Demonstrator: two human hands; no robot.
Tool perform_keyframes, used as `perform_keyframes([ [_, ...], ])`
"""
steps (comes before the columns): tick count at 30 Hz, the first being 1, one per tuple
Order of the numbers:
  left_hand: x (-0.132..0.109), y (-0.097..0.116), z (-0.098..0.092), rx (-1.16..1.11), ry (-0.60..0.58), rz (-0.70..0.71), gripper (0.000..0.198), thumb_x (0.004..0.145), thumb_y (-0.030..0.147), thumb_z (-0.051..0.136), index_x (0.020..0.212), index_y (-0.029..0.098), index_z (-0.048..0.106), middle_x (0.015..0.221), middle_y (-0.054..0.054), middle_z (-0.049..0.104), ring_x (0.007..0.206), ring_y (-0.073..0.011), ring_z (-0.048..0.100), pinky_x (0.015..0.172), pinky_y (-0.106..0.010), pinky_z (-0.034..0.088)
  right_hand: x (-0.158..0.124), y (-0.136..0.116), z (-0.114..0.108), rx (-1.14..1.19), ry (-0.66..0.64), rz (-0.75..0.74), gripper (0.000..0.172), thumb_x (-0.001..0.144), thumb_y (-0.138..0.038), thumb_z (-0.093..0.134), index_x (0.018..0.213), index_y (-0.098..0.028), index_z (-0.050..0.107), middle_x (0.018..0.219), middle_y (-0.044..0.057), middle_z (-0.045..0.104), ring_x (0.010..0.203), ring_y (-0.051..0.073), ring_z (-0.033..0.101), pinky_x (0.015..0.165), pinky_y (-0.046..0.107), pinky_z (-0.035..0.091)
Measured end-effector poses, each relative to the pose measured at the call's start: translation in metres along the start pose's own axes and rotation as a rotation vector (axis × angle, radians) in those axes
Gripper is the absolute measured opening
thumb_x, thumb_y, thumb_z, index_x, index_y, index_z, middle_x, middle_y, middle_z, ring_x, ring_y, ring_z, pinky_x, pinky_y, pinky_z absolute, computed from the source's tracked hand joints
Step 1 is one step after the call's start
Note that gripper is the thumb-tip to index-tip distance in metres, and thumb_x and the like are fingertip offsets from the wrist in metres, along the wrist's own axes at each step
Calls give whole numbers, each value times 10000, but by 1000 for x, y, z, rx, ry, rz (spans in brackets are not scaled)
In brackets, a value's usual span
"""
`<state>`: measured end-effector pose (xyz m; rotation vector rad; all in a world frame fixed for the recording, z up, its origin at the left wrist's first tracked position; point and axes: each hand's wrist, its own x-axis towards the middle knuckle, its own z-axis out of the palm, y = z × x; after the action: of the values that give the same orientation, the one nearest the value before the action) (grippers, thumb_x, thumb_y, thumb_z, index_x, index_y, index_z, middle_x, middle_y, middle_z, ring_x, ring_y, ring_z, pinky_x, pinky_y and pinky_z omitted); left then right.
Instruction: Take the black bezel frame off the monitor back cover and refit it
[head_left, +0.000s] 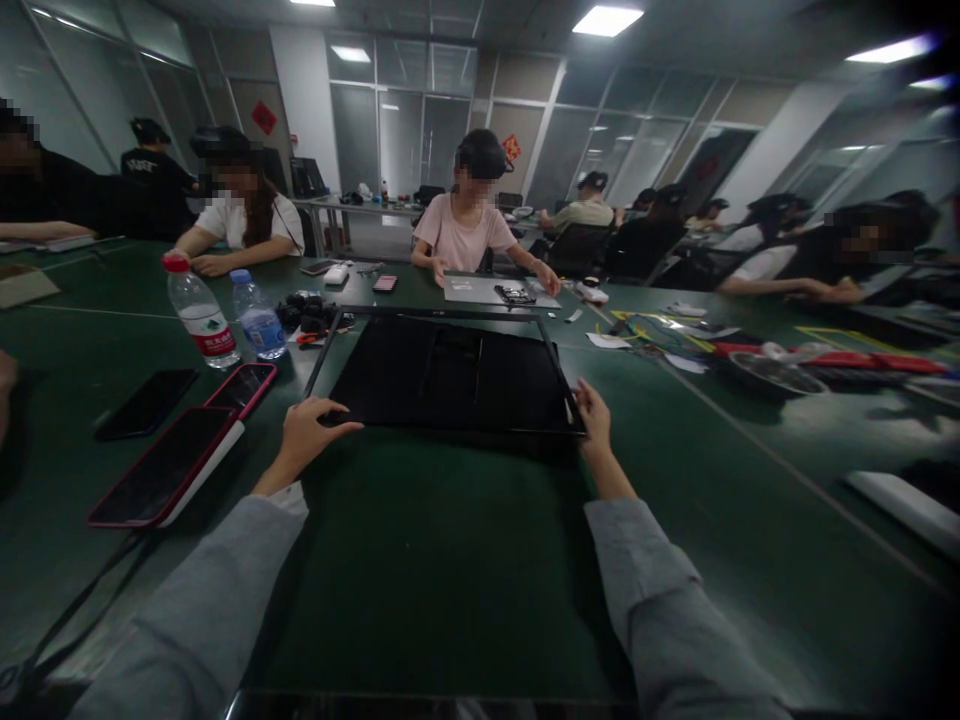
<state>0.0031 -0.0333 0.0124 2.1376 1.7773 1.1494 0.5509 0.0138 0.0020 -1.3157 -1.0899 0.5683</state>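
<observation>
A thin black rectangular frame (442, 314), like a screen bezel, is tilted in front of me, its near edge closest to my body. My left hand (309, 432) pinches its near left corner, the thumb lying along the near edge. At the near right corner, the fingers of my right hand (594, 420) close round the side of the frame. Within and beneath it lies a dark black sheet or cloth (517, 375) on the green tabletop. Darker rectangular shapes show in the middle; what they are I cannot make out.
Left of the frame are a red-capped bottle (204, 320), a blue-capped bottle (259, 318) and several phones (169, 465). Wires (652, 335) and a round dish (776, 372) lie to the right. Across the green table (450, 570), a person (472, 225) handles a grey panel (480, 290).
</observation>
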Motion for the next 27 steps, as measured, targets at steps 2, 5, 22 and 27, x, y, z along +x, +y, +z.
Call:
perform_keyframes([
  [2, 0, 3, 0, 31, -17, 44, 416, 733, 635, 828, 904, 258, 786, 970, -60, 781, 950, -262, 689, 894, -397, 480, 1, -3, -2, 79, 26, 77, 627, 860, -705, 548, 1246, -219, 637, 1113, 100, 727, 1109, 249, 675, 1062, 480, 521],
  [5, 2, 8, 3, 76, -2, 84, 360, 756, 594, 837, 905, 270, 784, 1006, -48, 790, 1009, -271, 687, 979, -436, 436, -8, -6, -4, 154, -57, 177, 696, 775, -709, 678, 1267, -220, 625, 1127, 105, 726, 1035, 248, 709, 1012, 445, 564],
  [22, 25, -5, 29, -42, -150, 171, 220, 740, 431, 885, 872, 274, 807, 1194, -71, 746, 1333, -332, 512, 1143, -548, 394, -66, -3, 12, -525, 65, -334, 609, 942, -269, 385, 1503, -66, 504, 1442, 227, 576, 1382, 290, 523, 1206, 520, 389],
  [27, 27, -8, 32, -34, -157, 211, 234, 761, 458, 867, 883, 267, 807, 1200, -81, 729, 1321, -327, 512, 1148, -550, 402, -65, -1, 13, -526, 65, -294, 610, 925, -246, 392, 1496, -68, 509, 1483, 226, 558, 1401, 295, 522, 1213, 526, 379],
])
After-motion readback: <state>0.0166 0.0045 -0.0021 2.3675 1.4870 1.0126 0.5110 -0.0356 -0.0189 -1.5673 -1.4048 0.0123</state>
